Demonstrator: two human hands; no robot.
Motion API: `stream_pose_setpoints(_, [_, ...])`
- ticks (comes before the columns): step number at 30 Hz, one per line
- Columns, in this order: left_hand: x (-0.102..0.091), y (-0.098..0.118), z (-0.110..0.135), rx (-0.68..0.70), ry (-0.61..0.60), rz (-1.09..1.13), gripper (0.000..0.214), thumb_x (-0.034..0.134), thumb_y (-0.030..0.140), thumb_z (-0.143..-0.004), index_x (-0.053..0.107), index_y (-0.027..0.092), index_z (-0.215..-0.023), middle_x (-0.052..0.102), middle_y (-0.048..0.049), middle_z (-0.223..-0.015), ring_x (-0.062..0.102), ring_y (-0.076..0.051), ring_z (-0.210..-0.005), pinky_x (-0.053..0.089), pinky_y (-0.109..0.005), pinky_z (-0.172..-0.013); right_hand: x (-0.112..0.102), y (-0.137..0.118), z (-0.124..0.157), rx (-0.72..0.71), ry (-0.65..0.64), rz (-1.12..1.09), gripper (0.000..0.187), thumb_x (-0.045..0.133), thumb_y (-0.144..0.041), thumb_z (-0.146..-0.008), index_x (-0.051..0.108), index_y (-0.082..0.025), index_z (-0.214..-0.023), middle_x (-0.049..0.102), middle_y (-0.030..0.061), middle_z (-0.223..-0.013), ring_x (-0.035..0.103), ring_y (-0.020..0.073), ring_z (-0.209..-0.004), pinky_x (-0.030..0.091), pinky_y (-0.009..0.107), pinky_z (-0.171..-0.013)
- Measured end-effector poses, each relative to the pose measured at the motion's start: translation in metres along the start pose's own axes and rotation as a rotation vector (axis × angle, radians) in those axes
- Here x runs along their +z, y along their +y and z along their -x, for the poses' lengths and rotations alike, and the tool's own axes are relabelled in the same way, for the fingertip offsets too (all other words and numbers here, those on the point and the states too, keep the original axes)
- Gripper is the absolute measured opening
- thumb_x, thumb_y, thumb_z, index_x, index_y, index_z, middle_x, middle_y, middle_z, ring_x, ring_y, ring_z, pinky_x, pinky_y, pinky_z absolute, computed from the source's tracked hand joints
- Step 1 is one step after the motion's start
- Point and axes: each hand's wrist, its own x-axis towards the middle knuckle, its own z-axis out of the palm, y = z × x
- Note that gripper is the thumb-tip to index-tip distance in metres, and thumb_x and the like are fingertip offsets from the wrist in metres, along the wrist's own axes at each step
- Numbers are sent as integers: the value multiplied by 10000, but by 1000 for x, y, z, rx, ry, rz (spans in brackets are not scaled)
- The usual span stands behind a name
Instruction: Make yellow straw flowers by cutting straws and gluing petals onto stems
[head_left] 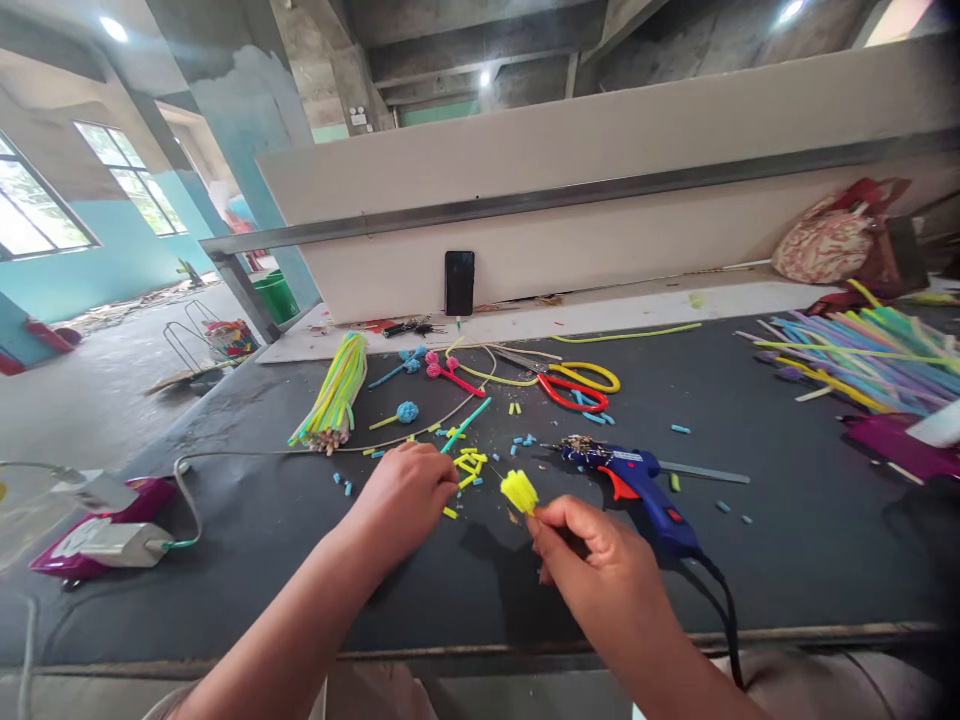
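Observation:
My right hand (592,555) pinches a small bright yellow fuzzy cluster (519,491), apparently made of short pipe cleaner pieces, between thumb and fingertips above the table. My left hand (411,490) is closed with its back to me, and its fingertips are hidden. A teal pipe cleaner (466,424) sticks out just beyond its knuckles; I cannot tell whether the fingers grip it. Cut yellow pipe cleaner pieces (469,463) lie scattered beside that hand. A blue glue gun (637,480) with a red trigger lies right of the yellow cluster, its nozzle pointing left.
Scissors (574,392) with red and yellow handles lie beyond the glue gun. A pipe cleaner bundle (334,395) stands at left, near blue (407,412) and pink (442,366) pompom stems. A phone (459,284) leans on the back panel. More pipe cleaners (870,350) lie right.

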Motion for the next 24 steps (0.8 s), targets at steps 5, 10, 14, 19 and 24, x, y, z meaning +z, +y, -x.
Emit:
stream_pose_setpoints(5, [24,5,-18,1,-46,-103,132,506,173,-766,635,179,-738,633,-65,-754,580,-199,-754,411,-293,-684,5,9,9,-303,44,209,224,471,-168,-827,526,-188,-611,535,-19,-584,502,107,-537,347,219,-537])
stream_pose_setpoints(10, [27,1,-18,-17,-5,-52,142,465,140,-774,584,177,-705,604,-49,-726,564,-173,-706,406,-265,-634,8,11,12,-414,45,315,240,443,-156,-859,539,-186,-642,520,-13,-591,490,112,-531,320,237,-529])
stream_pose_setpoints(14, [17,-2,-12,-69,65,39,133,440,121,-781,558,171,-745,575,-6,-682,531,-132,-653,404,-239,-615,8,12,14,-454,44,332,232,435,-149,-871,567,-183,-684,528,-8,-603,497,114,-532,314,247,-534])
stream_pose_setpoints(19, [8,-11,-5,-154,97,599,132,492,178,-769,573,181,-873,549,27,-697,506,-94,-596,414,-208,-558,10,10,15,-480,6,375,199,446,-109,-849,592,-189,-739,541,-5,-622,518,127,-559,307,261,-542])
stream_pose_setpoints(24, [2,-2,2,-220,44,1004,65,567,196,-743,528,175,-792,543,42,-655,567,-89,-575,458,-216,-569,12,13,17,-543,13,417,190,457,-121,-846,600,-205,-753,518,-8,-616,485,139,-553,298,277,-549])
